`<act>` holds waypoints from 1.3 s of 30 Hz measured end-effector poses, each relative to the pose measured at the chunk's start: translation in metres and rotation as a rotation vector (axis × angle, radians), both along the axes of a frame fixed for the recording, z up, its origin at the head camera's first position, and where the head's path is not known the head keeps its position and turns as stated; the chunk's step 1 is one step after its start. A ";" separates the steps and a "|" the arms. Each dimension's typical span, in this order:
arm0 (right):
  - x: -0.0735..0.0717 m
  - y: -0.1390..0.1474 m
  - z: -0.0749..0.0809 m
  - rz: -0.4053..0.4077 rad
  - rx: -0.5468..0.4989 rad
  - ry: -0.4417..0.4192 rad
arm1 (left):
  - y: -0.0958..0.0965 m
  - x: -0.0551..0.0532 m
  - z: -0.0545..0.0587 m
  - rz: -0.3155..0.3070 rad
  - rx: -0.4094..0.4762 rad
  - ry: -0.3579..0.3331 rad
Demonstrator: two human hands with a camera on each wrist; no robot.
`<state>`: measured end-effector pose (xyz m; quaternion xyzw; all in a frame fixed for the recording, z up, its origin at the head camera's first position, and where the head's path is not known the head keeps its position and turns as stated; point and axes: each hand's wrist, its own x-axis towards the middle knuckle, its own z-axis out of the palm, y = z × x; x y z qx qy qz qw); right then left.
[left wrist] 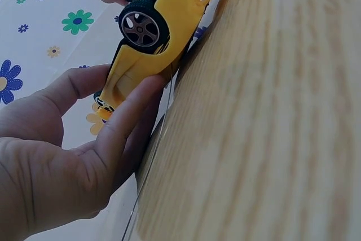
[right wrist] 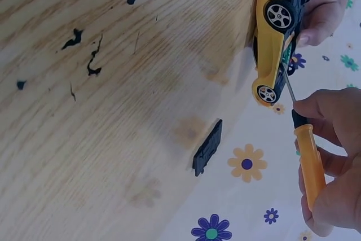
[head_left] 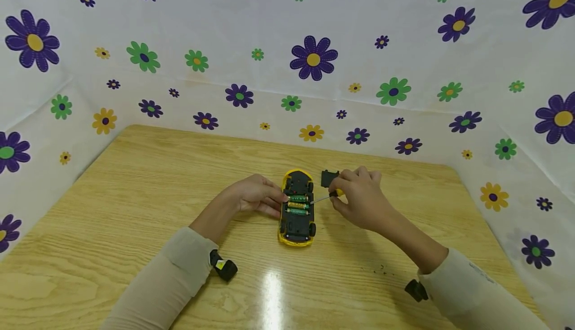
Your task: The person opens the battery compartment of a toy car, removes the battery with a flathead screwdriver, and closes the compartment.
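A yellow toy car lies upside down on the table, its black underside facing up. Several green-and-gold batteries sit side by side in its open compartment. My left hand holds the car by its left side, thumb at the compartment's edge and fingers along the yellow body. My right hand grips a screwdriver with an orange-and-black handle. Its thin metal shaft reaches to the right edge of the compartment, by the batteries; whether the tip touches one I cannot tell.
A black plastic cover lies on the table beyond the car, partly behind my right hand. Small dark scraps are scattered on the wooden table at the near right. Flowered white cloth surrounds the table's back and sides.
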<state>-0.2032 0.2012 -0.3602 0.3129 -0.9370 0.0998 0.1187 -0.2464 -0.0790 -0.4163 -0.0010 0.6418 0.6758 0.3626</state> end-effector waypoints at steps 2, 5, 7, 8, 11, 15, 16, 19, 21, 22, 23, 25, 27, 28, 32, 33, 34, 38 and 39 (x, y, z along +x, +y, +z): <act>0.002 -0.001 0.002 0.000 0.009 0.003 | 0.000 0.000 0.000 0.000 0.000 -0.002; 0.004 -0.003 0.004 0.003 0.023 0.003 | 0.001 0.000 0.001 0.003 0.001 -0.006; 0.005 -0.004 0.005 0.005 0.037 0.006 | 0.001 0.000 0.001 0.004 0.001 -0.006; 0.006 -0.005 0.005 0.006 0.044 0.010 | 0.001 0.000 0.001 0.004 0.001 -0.006; 0.008 -0.008 0.007 0.007 0.071 0.025 | 0.001 0.001 0.001 0.004 0.001 -0.005; 0.009 -0.013 0.009 0.004 0.112 0.037 | 0.001 0.001 0.001 0.005 0.005 -0.008; 0.009 -0.014 0.010 0.002 0.124 0.039 | 0.001 0.001 0.002 0.006 0.007 -0.009; 0.010 -0.018 0.013 -0.007 0.157 0.042 | 0.001 0.002 0.002 0.008 0.010 -0.011; 0.011 -0.021 0.016 -0.012 0.174 0.046 | 0.001 0.001 0.002 0.008 0.011 -0.009; 0.011 -0.023 0.017 -0.013 0.183 0.048 | 0.002 0.001 0.002 0.008 0.012 -0.008; 0.011 -0.025 0.018 -0.014 0.191 0.051 | 0.002 0.001 0.002 0.009 0.012 -0.008; 0.012 -0.028 0.021 -0.010 0.210 0.058 | 0.001 0.001 0.001 0.007 0.012 -0.007; 0.012 -0.030 0.022 -0.006 0.233 0.068 | 0.001 0.000 0.001 0.004 0.016 -0.005; 0.011 -0.031 0.023 -0.004 0.244 0.070 | 0.001 0.000 0.001 0.002 0.017 -0.005; 0.009 -0.032 0.024 -0.001 0.279 0.078 | 0.001 -0.001 0.002 -0.012 0.019 -0.002; 0.009 -0.032 0.024 0.000 0.282 0.078 | 0.001 -0.002 0.001 -0.015 0.020 0.000; 0.008 -0.033 0.024 0.000 0.283 0.073 | 0.001 -0.001 0.002 -0.017 0.020 -0.001; 0.006 -0.033 0.024 -0.001 0.258 0.042 | 0.000 -0.001 0.002 -0.021 0.023 0.004; 0.006 -0.032 0.024 -0.004 0.247 0.032 | 0.000 -0.001 0.002 -0.021 0.023 0.004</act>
